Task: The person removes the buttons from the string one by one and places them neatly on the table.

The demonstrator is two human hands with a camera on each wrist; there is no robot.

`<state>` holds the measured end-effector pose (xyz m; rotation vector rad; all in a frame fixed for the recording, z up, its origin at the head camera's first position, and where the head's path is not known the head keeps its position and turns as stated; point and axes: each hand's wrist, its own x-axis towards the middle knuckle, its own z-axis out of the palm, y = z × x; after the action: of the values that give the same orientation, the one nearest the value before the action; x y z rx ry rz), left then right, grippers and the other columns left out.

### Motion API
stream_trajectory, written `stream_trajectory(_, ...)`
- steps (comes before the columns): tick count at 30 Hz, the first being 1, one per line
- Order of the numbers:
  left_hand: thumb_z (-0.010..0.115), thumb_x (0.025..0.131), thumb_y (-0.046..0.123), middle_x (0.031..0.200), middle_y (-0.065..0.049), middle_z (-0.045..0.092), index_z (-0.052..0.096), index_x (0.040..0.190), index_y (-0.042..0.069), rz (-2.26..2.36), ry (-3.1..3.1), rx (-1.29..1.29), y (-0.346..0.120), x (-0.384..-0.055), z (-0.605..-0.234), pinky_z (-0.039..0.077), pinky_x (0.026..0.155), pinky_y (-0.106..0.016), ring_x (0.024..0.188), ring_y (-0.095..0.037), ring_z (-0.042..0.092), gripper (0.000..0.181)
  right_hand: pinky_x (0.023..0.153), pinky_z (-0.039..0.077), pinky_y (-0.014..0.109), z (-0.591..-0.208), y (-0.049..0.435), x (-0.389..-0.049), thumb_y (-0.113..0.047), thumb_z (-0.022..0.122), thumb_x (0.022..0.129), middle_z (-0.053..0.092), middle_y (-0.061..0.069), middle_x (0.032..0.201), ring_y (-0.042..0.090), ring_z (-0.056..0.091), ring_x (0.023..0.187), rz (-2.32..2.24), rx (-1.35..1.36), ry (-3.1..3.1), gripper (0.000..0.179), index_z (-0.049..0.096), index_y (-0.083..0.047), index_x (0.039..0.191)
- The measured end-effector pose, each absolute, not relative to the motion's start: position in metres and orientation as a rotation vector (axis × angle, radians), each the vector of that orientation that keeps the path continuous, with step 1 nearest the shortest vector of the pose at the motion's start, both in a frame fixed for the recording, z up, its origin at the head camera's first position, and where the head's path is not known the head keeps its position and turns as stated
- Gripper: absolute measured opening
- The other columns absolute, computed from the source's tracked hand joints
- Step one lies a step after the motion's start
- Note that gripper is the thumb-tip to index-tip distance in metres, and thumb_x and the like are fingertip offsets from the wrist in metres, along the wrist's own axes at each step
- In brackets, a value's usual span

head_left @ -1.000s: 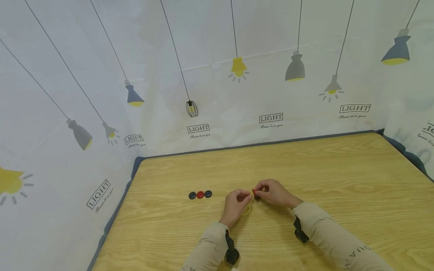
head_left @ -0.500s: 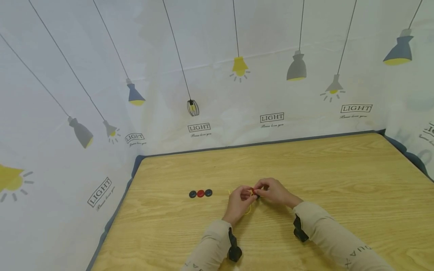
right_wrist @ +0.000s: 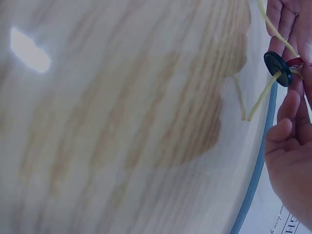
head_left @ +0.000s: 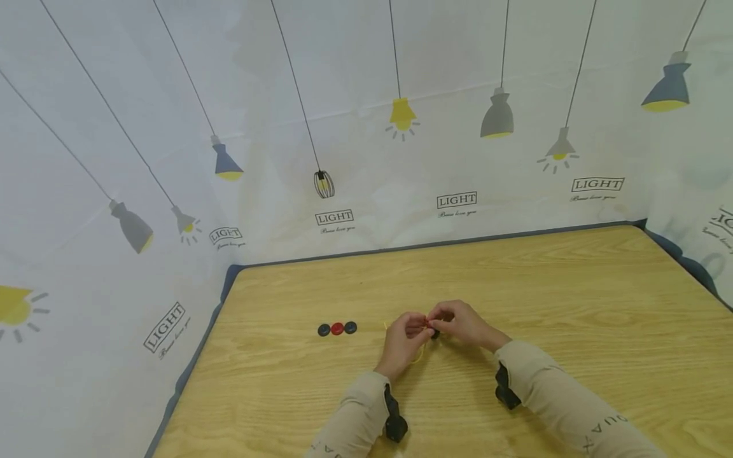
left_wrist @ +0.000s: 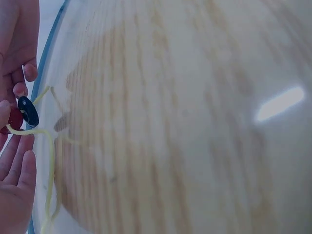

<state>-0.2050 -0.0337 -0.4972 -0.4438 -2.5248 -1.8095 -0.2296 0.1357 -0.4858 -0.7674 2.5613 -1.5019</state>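
In the head view my left hand and right hand meet fingertip to fingertip just above the table. A red button sits between them, pinched by my right thumb and finger. My left fingertips pinch the yellow string close against that button; the exact contact is partly hidden. A dark button is threaded on the same string and hangs beside the red one. One string end sticks out past the dark button, and the rest droops in a loop under my left hand.
On the table left of my hands lie a dark button, a red button and another dark button in a touching row. The wooden table ends at a wall covering printed with lamps.
My left hand has moved slightly right and up, and its fingertips have closed in on the red button. My right hand stays nearly still. The row of buttons has not moved.
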Motion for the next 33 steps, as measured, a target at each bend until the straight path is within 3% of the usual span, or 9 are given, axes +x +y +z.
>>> stream_trajectory(8,0.066,0.081,0.008,0.098,-0.013,0.062,0.059,0.103,-0.004,-1.822,-2.529,-0.427,-0.037,-0.205,-0.495,0.048,0.076,-0.026,0.089,-0.023,0.060,0.026,0.066,0.047,0.024,-0.486,0.136,-0.227,0.000,0.059,0.084,0.063,0.011,0.085,0.014,0.059,0.076,-1.567,-0.740,2.547,0.008,0.063,0.005,0.090)
stream_trajectory(15,0.063,0.081,-0.001,0.098,-0.025,0.059,0.056,0.103,-0.012,-1.858,-2.493,-0.439,-0.043,-0.189,-0.464,0.047,0.078,-0.040,0.091,-0.038,0.057,0.026,0.068,0.047,0.026,-0.484,0.137,-0.225,-0.001,0.059,0.084,0.062,0.012,0.085,0.018,0.058,0.077,-1.532,-0.749,2.581,0.010,0.062,0.007,0.090)
stream_trajectory(23,0.067,0.080,0.007,0.095,-0.010,0.062,0.058,0.103,-0.005,-1.760,-2.530,-0.419,-0.056,-0.206,-0.491,0.048,0.074,-0.026,0.087,-0.022,0.060,0.028,0.068,0.047,0.026,-0.483,0.140,-0.225,-0.002,0.061,0.084,0.063,0.008,0.083,0.016,0.057,0.076,-1.488,-0.713,2.626,0.009,0.063,0.006,0.088)
stream_trajectory(30,0.064,0.082,0.003,0.096,-0.021,0.060,0.058,0.103,-0.006,-1.761,-2.531,-0.418,-0.067,-0.191,-0.456,0.046,0.079,-0.041,0.089,-0.034,0.057,0.023,0.067,0.046,0.025,-0.483,0.144,-0.225,-0.002,0.060,0.084,0.062,0.007,0.083,0.015,0.056,0.075,-1.480,-0.690,2.630,0.009,0.063,0.005,0.088)
stream_trajectory(33,0.064,0.081,0.003,0.096,-0.019,0.061,0.058,0.103,-0.006,-1.754,-2.530,-0.423,-0.074,-0.196,-0.460,0.046,0.079,-0.042,0.089,-0.033,0.057,0.024,0.067,0.046,0.026,-0.482,0.145,-0.225,-0.001,0.060,0.084,0.062,0.008,0.083,0.016,0.056,0.075,-1.485,-0.690,2.622,0.009,0.062,0.005,0.088)
